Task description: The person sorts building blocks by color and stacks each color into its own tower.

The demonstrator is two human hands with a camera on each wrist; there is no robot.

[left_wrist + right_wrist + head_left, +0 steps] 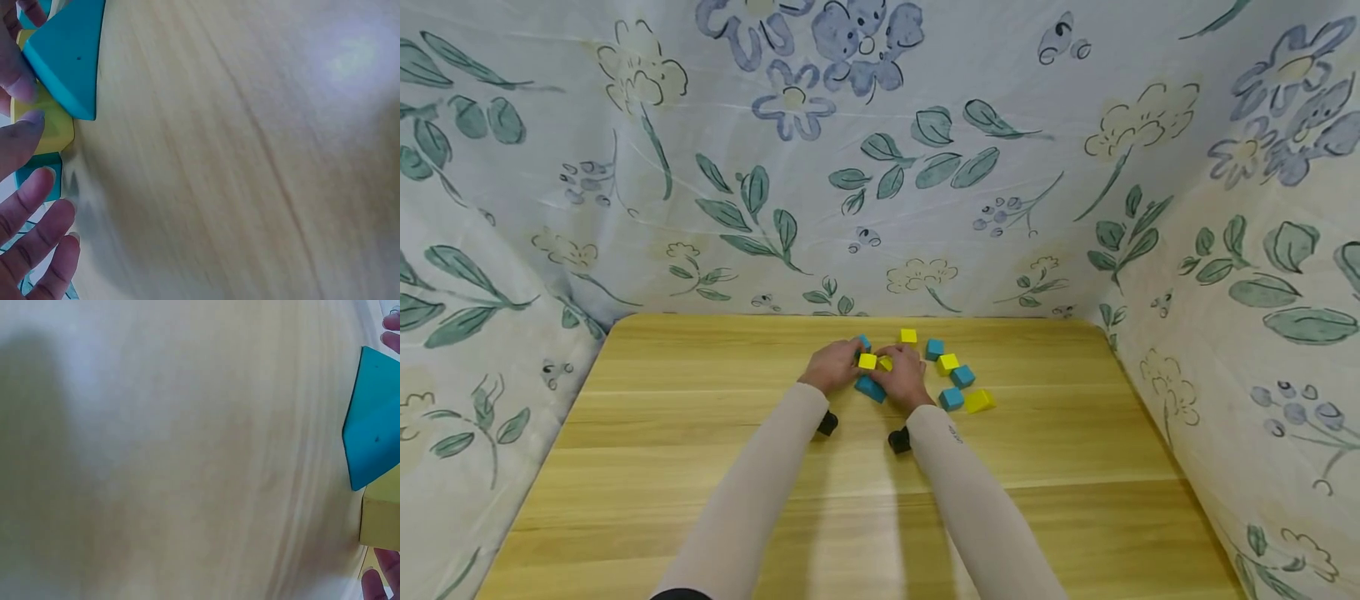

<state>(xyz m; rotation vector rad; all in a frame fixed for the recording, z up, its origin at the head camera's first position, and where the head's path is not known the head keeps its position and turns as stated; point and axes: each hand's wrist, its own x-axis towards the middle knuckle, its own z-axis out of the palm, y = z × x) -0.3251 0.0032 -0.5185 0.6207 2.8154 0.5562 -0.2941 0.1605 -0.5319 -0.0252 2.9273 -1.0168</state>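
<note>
In the head view my left hand (831,367) and right hand (904,379) meet around a small cluster of blocks. A yellow cube (868,361) sits between them, and a blue triangular block (870,388) lies just in front. My right fingers curl over another yellow block (886,363), partly covered by the hand. Beyond the left fingertips shows a blue block (864,342). In the left wrist view my left thumb touches a yellow block (53,125), while the other left fingers spread loosely beside a blue block (40,175). The right wrist view has right fingertips against a yellow block (381,519).
Right of the hands lie loose blocks: a yellow cube (908,336) at the back, blue cubes (951,399), and a yellow triangular block (980,402). The wooden table (700,417) meets a flower-printed cloth (865,250) behind and at both sides.
</note>
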